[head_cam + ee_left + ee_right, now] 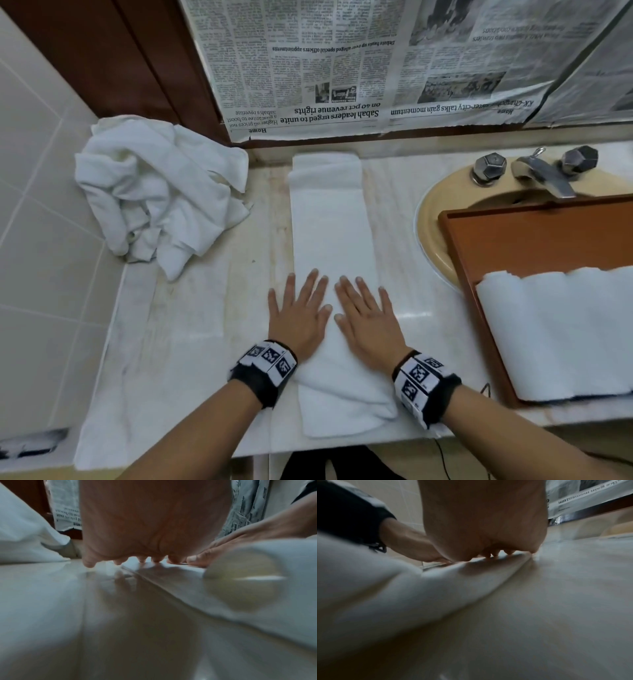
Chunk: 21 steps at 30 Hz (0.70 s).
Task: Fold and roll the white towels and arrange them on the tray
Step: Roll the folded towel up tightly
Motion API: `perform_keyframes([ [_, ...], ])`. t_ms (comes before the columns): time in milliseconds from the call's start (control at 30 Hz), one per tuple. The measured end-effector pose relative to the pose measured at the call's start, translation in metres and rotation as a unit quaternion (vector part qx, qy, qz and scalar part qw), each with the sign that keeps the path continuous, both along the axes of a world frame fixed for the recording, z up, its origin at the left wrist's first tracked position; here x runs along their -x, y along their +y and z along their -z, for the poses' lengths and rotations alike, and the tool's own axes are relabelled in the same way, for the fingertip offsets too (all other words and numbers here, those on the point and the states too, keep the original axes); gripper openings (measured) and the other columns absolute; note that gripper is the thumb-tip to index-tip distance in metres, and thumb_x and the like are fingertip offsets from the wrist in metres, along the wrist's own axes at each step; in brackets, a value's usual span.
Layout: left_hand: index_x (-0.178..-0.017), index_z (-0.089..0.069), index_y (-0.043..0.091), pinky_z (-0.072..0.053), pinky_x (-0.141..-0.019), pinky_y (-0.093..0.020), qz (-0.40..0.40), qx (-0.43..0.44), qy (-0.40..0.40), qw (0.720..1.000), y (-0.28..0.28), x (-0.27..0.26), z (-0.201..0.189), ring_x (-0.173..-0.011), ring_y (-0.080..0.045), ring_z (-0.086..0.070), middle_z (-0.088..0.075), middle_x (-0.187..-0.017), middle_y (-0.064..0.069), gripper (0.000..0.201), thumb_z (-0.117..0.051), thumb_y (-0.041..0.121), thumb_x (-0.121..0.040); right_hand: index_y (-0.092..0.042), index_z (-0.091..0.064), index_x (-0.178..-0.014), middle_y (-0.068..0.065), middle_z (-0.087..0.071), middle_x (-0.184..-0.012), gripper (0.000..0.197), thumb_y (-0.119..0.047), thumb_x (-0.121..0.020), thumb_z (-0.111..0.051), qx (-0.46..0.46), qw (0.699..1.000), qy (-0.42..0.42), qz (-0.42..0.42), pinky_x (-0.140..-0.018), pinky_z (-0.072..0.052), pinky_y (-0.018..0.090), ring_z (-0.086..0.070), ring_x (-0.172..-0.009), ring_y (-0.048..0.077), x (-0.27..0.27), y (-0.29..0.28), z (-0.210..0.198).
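Both hands are down flat on the long folded towel (329, 240), which lies as a narrow strip down the middle of the pale marble surface (191, 308), running from the far wall to the near edge. The left hand (298, 313) rests palm down on the strip's left side with fingers straight and spread, its outer fingers reaching past the towel's edge onto the stone. The right hand (364, 317) lies just beside it, also palm down with fingers extended, pressing the right side of the strip. Neither hand has hold of anything; they simply press flat. Near the wrists, the towel's near end looks thicker and slightly bunched, and the left wrist view shows what seems a rounded end of cloth there, though it is blurred.

To the far left, a heap of crumpled towels (161, 195) sits loose in the corner by the tiled wall. On the right, a brown wooden tray (534, 233) rests over the beige sink (431, 219), and rolled white towels (555, 332) lie side by side in its near part. Behind the tray, the metal tap (541, 171) stands at the far side of the basin. Sheets of newspaper (376, 61) hang upside down along the far wall.
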<state>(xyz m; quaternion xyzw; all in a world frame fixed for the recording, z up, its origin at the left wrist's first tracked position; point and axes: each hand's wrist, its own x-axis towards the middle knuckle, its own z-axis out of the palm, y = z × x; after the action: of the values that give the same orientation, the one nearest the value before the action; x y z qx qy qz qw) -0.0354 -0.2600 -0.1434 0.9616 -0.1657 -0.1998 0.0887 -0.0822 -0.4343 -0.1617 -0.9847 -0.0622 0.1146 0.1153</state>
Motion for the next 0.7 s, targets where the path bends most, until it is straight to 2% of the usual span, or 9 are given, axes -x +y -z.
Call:
perform_keyframes([
  [133,-0.152,0.019,0.046,0.008,-0.118,-0.06,-0.009,-0.008,-0.005,1.0,0.012,0.0,0.006,-0.151,-0.02,0.02,0.026,-0.158,0.026,0.055,-0.001,0.057,-0.101,-0.026,-0.005,-0.16,-0.013,0.003,-0.165,0.064,-0.053,-0.101,-0.005,0.012,0.999,0.005,0.042,-0.122,-0.005,0.05,0.002,-0.153,0.013,0.004,-0.01,0.001],
  [233,-0.153,0.015,0.047,0.01,-0.118,-0.06,-0.054,0.007,0.019,0.998,0.022,-0.006,0.003,-0.151,-0.02,0.02,0.022,-0.16,0.025,0.056,-0.008,0.055,-0.103,-0.028,0.003,-0.159,-0.017,0.016,-0.16,0.072,-0.056,-0.093,0.008,0.018,0.994,0.028,0.1,-0.122,0.0,0.048,0.008,-0.152,0.013,0.009,-0.021,-0.006],
  [300,-0.154,0.012,0.045,0.01,-0.118,-0.061,-0.077,0.014,0.024,0.997,0.027,-0.001,0.0,-0.151,-0.022,0.019,0.018,-0.162,0.022,0.056,-0.011,0.053,-0.104,-0.026,0.003,-0.159,-0.017,0.019,-0.158,0.076,-0.055,-0.089,0.012,0.004,0.991,0.032,0.131,-0.122,0.002,0.047,0.01,-0.152,0.013,0.019,-0.022,-0.012],
  [400,-0.156,0.007,0.042,0.008,-0.118,-0.06,-0.059,0.036,0.027,0.997,0.028,0.023,-0.007,-0.151,-0.023,0.017,0.016,-0.162,0.022,0.056,-0.013,0.051,-0.104,-0.026,0.006,-0.158,-0.017,0.018,-0.159,0.074,-0.054,-0.089,0.013,-0.012,0.994,0.044,0.099,-0.123,0.005,0.045,0.016,-0.15,0.01,0.047,-0.01,-0.02],
  [500,-0.156,0.006,0.044,0.009,-0.118,-0.059,-0.018,0.044,0.035,0.998,0.025,0.051,-0.009,-0.151,-0.021,0.02,0.017,-0.162,0.023,0.055,-0.011,0.051,-0.104,-0.028,0.005,-0.158,-0.017,0.016,-0.16,0.07,-0.053,-0.093,0.01,-0.01,0.998,0.047,0.051,-0.123,0.003,0.048,0.015,-0.15,0.011,0.07,0.005,-0.015],
  [700,-0.153,0.014,0.048,0.01,-0.118,-0.059,-0.005,0.001,0.039,0.999,0.035,0.06,-0.003,-0.151,-0.019,0.02,0.024,-0.159,0.026,0.059,-0.01,0.061,-0.101,-0.029,0.002,-0.159,-0.018,0.014,-0.162,0.074,-0.054,-0.09,0.013,-0.006,0.996,0.038,0.08,-0.121,0.004,0.04,0.01,-0.152,0.013,0.071,-0.006,-0.011],
])
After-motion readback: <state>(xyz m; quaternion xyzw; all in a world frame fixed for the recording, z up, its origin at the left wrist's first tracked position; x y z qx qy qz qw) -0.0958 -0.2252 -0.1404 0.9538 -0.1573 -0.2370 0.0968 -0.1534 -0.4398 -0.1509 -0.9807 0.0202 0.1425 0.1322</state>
